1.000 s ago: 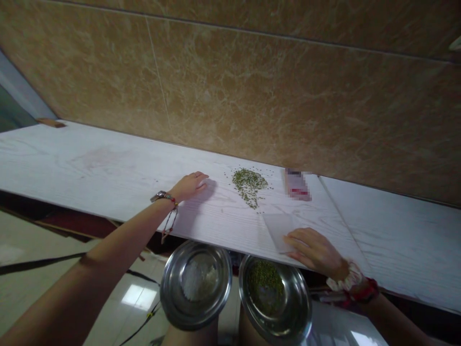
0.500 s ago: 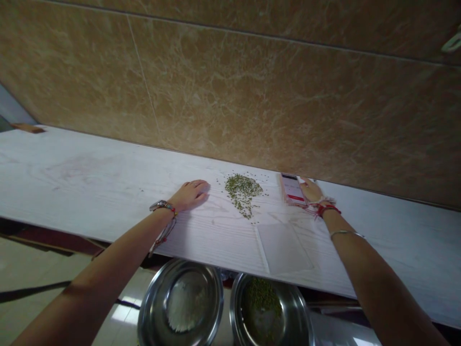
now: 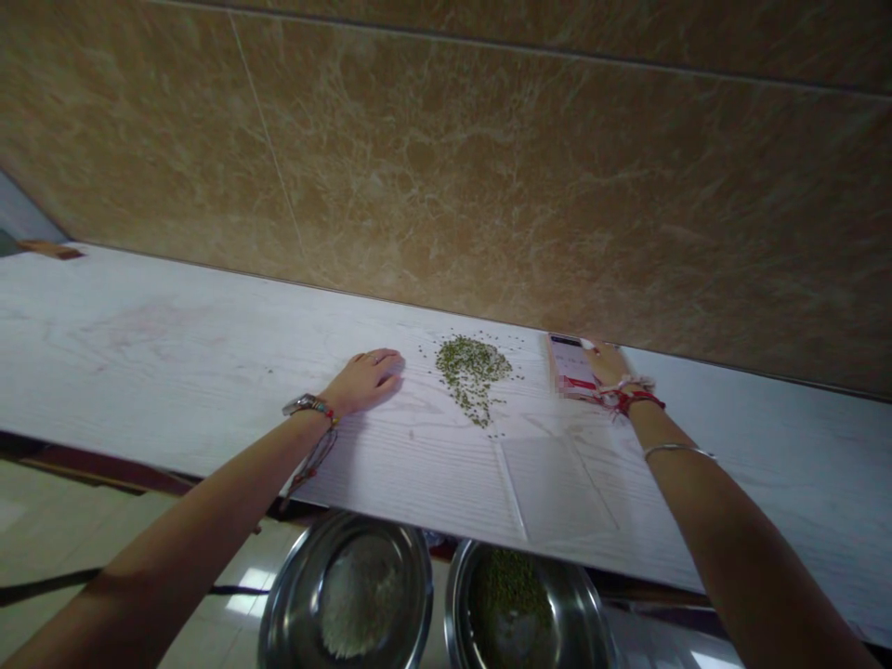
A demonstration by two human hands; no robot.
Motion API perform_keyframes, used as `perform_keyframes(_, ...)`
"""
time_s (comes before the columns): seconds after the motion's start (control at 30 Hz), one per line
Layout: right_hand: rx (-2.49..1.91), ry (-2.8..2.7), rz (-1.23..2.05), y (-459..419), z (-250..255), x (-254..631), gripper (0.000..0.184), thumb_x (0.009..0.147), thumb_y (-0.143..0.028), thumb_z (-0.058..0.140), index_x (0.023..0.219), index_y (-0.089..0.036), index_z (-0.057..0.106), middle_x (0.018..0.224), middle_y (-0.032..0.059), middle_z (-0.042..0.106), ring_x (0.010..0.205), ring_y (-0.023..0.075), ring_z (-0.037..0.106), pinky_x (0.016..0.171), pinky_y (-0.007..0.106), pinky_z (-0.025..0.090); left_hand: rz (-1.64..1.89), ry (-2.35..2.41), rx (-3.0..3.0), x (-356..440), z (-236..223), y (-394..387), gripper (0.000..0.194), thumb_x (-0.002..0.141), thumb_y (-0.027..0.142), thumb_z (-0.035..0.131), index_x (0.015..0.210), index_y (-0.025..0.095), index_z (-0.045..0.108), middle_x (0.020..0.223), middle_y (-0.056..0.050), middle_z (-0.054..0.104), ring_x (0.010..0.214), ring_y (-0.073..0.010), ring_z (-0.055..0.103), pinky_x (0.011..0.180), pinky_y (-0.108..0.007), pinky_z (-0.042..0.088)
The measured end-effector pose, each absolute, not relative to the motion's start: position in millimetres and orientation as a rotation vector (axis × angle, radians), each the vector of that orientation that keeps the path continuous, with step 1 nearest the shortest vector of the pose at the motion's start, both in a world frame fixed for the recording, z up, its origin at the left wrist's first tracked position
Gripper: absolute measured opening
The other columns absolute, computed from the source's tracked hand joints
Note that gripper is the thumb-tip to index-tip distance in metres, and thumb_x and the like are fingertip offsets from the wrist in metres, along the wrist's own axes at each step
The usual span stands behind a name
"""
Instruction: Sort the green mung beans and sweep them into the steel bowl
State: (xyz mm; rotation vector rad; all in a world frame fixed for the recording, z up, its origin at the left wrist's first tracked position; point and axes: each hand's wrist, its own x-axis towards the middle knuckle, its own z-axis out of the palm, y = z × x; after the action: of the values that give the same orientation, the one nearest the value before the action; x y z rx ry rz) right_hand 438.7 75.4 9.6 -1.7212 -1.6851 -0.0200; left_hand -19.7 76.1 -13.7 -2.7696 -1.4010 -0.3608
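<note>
My left hand (image 3: 364, 379) lies palm down on the white wood-grain tabletop (image 3: 229, 372), fingers extended and holding nothing. Just right of its fingertips is a loose spread of small green mung beans (image 3: 468, 367), with stray ones around it. Beyond the beans, my right hand (image 3: 608, 362) grips the right side of a smartphone (image 3: 572, 365), its thumb over the edge of the lit screen. The fingers under or behind the phone are hidden. In front of the beans, a flat clear plastic sheet or tray (image 3: 557, 488) rests on the tabletop.
Below the table's front edge are two steel basins: the left basin (image 3: 279, 595) holds white grains like rice, the right basin (image 3: 582, 604) green beans. A brown marbled wall (image 3: 446, 186) borders the back. A small wooden piece (image 3: 52, 249) lies far left.
The view has shifted slightly. My right hand and the phone sit marginally farther right, the thumb still at the screen's edge. My left hand stays flat, and the beans look unchanged.
</note>
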Motion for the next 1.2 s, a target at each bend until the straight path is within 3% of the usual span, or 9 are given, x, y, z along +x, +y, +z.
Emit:
perform_keyframes(0.13,-1.775,-1.719,0.015,38,20,421,0.036,0.081,-0.034,0.047,0.105,-0.017,0.067,0.097,0.0166,0.068,0.096,0.0299,0.064,0.086,0.052,0.048,-0.365,-1.376,-2.765,-19,-13,73,0.039,0.091,0.035,0.037,0.122,0.019,0.056,0.133,-0.009,0.056,0.123,-0.0227,0.051,0.102,-0.039,0.042)
perform_keyframes(0.23,-1.692,-1.884,0.088,-14,26,399,0.037,0.080,-0.043,0.054,0.107,-0.022,0.067,0.113,0.0116,0.067,0.109,0.0272,0.061,0.097,0.048,0.047,-0.357,-1.338,-2.768,-18,-11,70,0.039,0.091,0.032,0.036,0.121,0.017,0.057,0.132,-0.011,0.057,0.123,-0.0235,0.051,0.102,-0.040,0.042)
perform_keyframes(0.37,-1.417,-2.504,0.378,-86,29,372,0.055,0.087,-0.055,0.048,0.133,-0.025,0.053,0.135,0.0108,0.056,0.125,0.0248,0.052,0.103,0.046,0.045,-0.346,-1.309,-2.770,-17,-11,67,0.040,0.092,0.030,0.035,0.122,0.015,0.058,0.132,-0.012,0.057,0.123,-0.0239,0.051,0.104,-0.040,0.042)
perform_keyframes(0.53,-1.394,-2.795,0.349,-126,25,358,0.079,0.073,-0.062,0.065,0.139,-0.024,0.047,0.147,0.0144,0.042,0.136,0.0321,0.039,0.107,0.050,0.040,-0.294,-1.363,-2.744,-16,-13,65,0.041,0.093,0.028,0.035,0.124,0.014,0.057,0.136,-0.013,0.054,0.127,-0.0240,0.048,0.106,-0.040,0.039)
perform_keyframes(0.77,-1.302,-2.867,-0.113,-144,23,345,0.059,0.078,-0.037,0.070,0.132,-0.019,0.054,0.138,0.0164,0.053,0.127,0.0295,0.051,0.099,0.043,0.048,-0.107,-1.484,-2.711,-14,-10,52,0.046,0.095,0.030,0.033,0.137,0.016,0.046,0.149,-0.010,0.039,0.137,-0.0243,0.036,0.110,-0.042,0.032)
perform_keyframes(0.9,-1.189,-2.928,-0.255,-146,33,342,0.053,0.081,-0.036,0.066,0.129,-0.014,0.056,0.131,0.0187,0.058,0.120,0.0284,0.057,0.094,0.039,0.053,-0.088,-1.513,-2.702,-13,-9,49,0.047,0.095,0.032,0.033,0.138,0.017,0.046,0.150,-0.009,0.038,0.138,-0.0236,0.035,0.110,-0.040,0.031)
perform_keyframes(1.1,-1.096,-2.820,-0.138,-124,61,348,0.033,0.093,-0.025,0.044,0.118,-0.018,0.063,0.109,0.0052,0.072,0.095,0.0148,0.069,0.083,0.025,0.057,-0.152,-1.501,-2.712,-14,-8,50,0.046,0.094,0.034,0.035,0.135,0.018,0.048,0.149,-0.008,0.040,0.136,-0.0229,0.038,0.109,-0.039,0.033)
perform_keyframes(1.2,-1.193,-2.723,-0.190,-112,72,350,0.032,0.091,-0.020,0.042,0.112,-0.021,0.065,0.098,0.0016,0.075,0.083,0.0142,0.072,0.073,0.023,0.059,-0.166,-1.524,-2.719,-14,-7,50,0.047,0.093,0.034,0.036,0.134,0.016,0.050,0.148,-0.009,0.041,0.136,-0.0236,0.038,0.110,-0.039,0.032)
